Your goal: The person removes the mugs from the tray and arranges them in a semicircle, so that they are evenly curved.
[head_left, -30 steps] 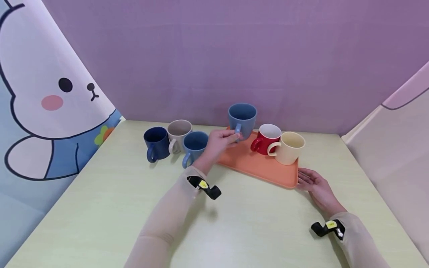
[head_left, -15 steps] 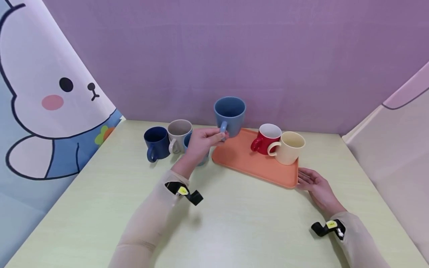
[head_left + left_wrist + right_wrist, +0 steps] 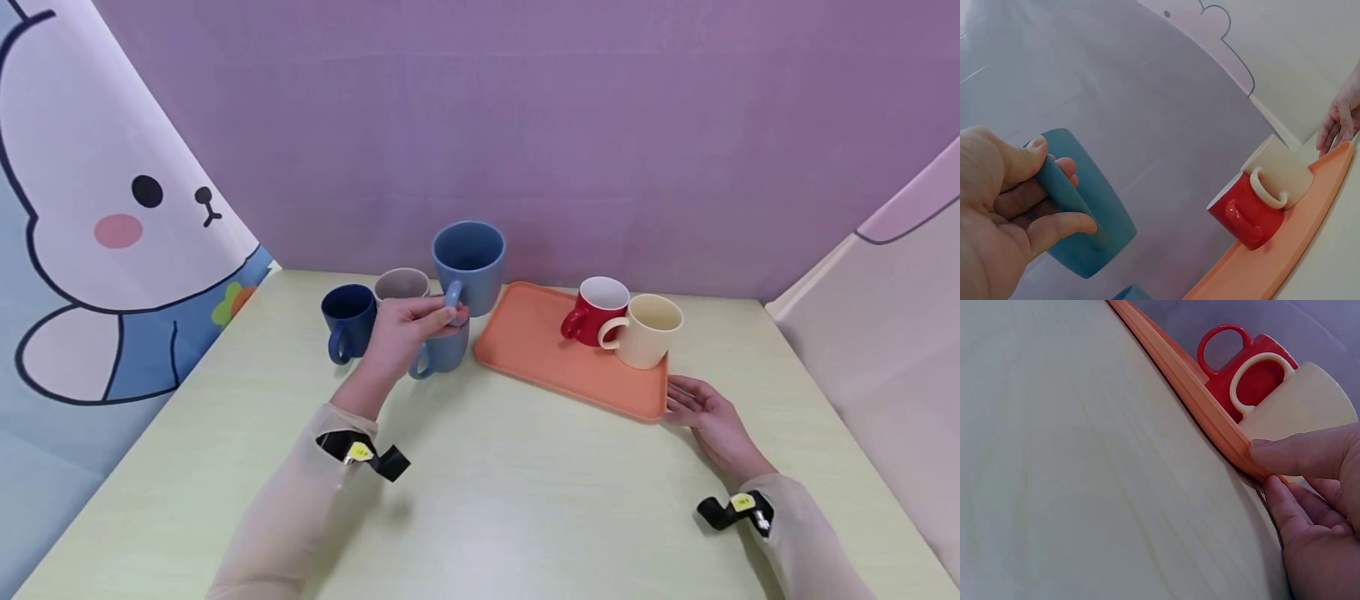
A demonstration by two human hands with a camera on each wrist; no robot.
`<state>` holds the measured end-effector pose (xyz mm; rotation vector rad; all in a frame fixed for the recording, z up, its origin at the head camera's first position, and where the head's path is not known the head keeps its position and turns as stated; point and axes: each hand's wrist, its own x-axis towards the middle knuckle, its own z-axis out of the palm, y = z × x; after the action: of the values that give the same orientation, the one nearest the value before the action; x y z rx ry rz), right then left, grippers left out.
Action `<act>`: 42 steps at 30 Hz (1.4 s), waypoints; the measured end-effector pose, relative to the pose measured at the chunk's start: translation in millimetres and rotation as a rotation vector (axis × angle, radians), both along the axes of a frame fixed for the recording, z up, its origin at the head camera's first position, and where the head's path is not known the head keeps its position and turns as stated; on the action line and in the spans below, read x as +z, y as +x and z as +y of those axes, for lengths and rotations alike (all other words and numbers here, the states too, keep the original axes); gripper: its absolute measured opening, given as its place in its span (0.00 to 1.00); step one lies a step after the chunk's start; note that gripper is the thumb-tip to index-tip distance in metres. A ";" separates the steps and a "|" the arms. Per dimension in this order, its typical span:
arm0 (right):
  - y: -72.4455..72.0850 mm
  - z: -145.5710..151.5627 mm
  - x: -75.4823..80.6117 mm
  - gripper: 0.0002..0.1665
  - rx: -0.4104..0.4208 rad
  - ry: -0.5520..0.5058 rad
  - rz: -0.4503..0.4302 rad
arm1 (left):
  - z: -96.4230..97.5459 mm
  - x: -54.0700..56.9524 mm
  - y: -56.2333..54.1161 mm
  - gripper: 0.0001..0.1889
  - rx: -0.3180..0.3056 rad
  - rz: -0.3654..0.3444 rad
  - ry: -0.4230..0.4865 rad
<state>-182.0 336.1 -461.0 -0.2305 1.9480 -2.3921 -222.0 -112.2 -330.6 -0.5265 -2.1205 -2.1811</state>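
Observation:
My left hand (image 3: pixel 393 342) grips the handle of a blue mug (image 3: pixel 477 287), thumb and fingers wrapped through and around it in the left wrist view. The mug is upright in the air, overlapping a second blue mug (image 3: pixel 448 352) that stands on the table, partly hidden. At the near right corner of an orange tray (image 3: pixel 521 337), my right hand (image 3: pixel 712 425) pinches the rim, its thumb (image 3: pixel 1297 453) on top and fingertips at the edge below. A red mug (image 3: pixel 596 323) and a cream mug (image 3: pixel 651 337) stand side by side on the tray's right part.
Left of the held mug, a navy mug (image 3: pixel 357 329) and a light grey mug (image 3: pixel 401 284) stand on the pale table (image 3: pixel 540 500); my left hand covers part of the grey one. A purple backdrop (image 3: pixel 480 125) rises behind the table's far edge.
My left hand has carried the blue mug leftward, from over the tray to above the standing blue mug. The right hand, tray, red mug and cream mug have stayed in place.

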 end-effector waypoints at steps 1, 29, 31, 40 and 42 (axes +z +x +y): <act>0.1 0.1 0.0 0.31 -0.002 -0.002 0.002 | -3.1 0.3 2.2 0.13 0.002 0.009 -0.004; 0.3 -1.9 1.9 0.32 -0.042 0.085 -0.052 | -89.3 0.2 65.0 0.12 0.125 0.072 0.095; 0.5 -2.7 1.8 0.31 -0.044 0.091 -0.057 | -95.1 -1.1 69.6 0.12 0.145 0.080 0.092; -0.7 -1.7 1.2 0.32 -0.042 0.102 -0.056 | -118.0 -3.5 82.2 0.11 0.247 0.084 0.172; -0.9 -1.2 0.7 0.32 -0.045 0.120 -0.061 | -124.0 -4.7 83.7 0.11 0.252 0.085 0.168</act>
<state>-182.9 334.9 -460.3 -0.1083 2.0807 -2.2695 -138.3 -236.3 -335.3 -0.3141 -1.8280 -2.1281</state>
